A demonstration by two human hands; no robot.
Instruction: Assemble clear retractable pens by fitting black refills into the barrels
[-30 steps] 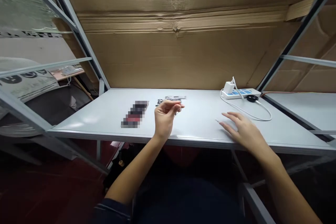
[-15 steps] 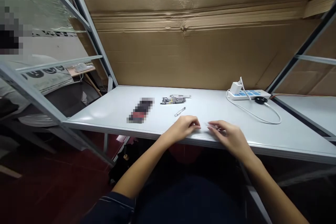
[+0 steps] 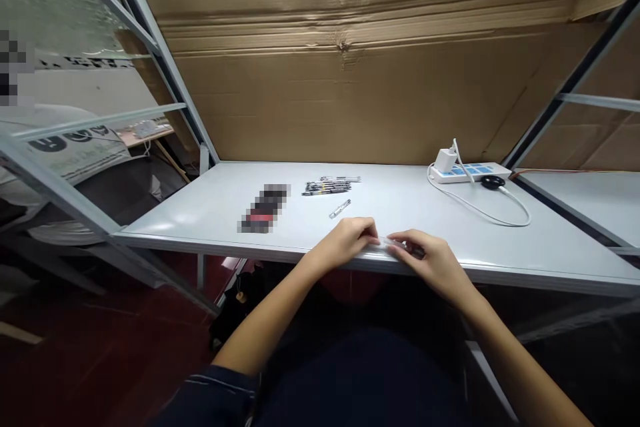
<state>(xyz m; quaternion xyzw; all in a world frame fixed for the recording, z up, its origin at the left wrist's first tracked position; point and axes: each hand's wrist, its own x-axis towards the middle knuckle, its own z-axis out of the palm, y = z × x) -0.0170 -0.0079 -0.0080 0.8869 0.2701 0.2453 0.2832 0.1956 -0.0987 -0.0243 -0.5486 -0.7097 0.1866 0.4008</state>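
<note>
My right hand pinches a thin clear pen barrel just above the table's front edge, its far end hidden by my fingers. At the barrel's left end, the fingertips of my left hand are closed on it; anything smaller between them is hidden. Beyond my left hand lies a short clear pen piece, slanting on the white tabletop. Farther back, several pens with dark and clear parts lie side by side in a loose pile.
A blurred dark and red object lies left on the white table. At the back right sits a white power strip with a plug, a white cable and a round black disc. Cardboard walls the back; metal posts frame both sides.
My hands have come closer together, and my left fingertips now meet the clear barrel held by the right hand. The view has shifted slightly; the pens lie as before.
</note>
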